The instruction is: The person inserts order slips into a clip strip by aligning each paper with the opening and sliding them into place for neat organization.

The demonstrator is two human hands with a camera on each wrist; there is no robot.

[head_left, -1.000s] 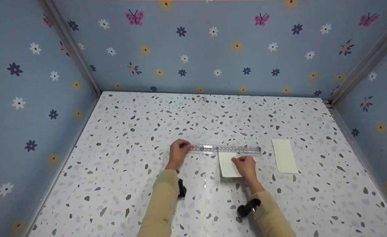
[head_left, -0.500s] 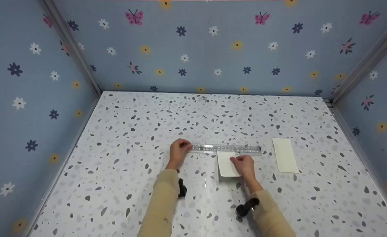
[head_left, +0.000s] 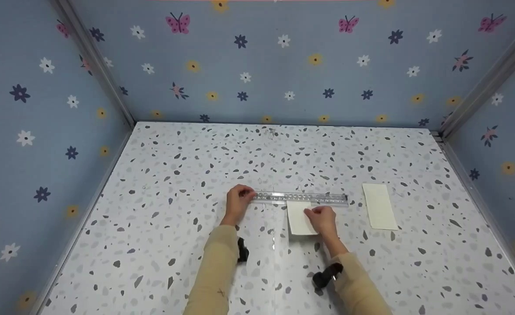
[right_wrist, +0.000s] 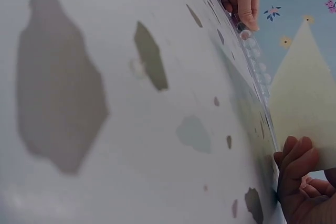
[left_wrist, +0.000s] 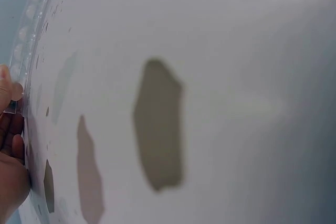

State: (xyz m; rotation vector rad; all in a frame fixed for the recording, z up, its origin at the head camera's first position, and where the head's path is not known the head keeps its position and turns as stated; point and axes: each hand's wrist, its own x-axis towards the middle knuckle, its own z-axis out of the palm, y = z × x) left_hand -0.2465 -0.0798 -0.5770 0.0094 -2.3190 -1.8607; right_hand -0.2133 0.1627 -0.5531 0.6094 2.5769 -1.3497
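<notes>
A long clear plastic strip (head_left: 279, 196) with rows of round shapes lies across the middle of the table. My left hand (head_left: 238, 202) pinches its left end between thumb and fingers, which shows also in the left wrist view, where the strip (left_wrist: 23, 40) runs up from the thumb. With thumb and fingertips, my right hand (head_left: 325, 220) holds a pale cream sheet of paper (head_left: 298, 221). This paper's far edge meets the strip's near edge, and its near end is raised off the table. In the right wrist view, the paper (right_wrist: 304, 98) stands tilted above the right hand's fingers (right_wrist: 296, 163).
A second cream sheet of paper (head_left: 380, 206) lies flat to the right of the strip. The speckled white table (head_left: 174, 245) is enclosed by blue flowered walls (head_left: 266, 65) at the back and both sides. Black wrist cameras sit on both sleeves.
My right hand and its paper have slid slightly left along the strip. The left hand and the strip have stayed in place.
</notes>
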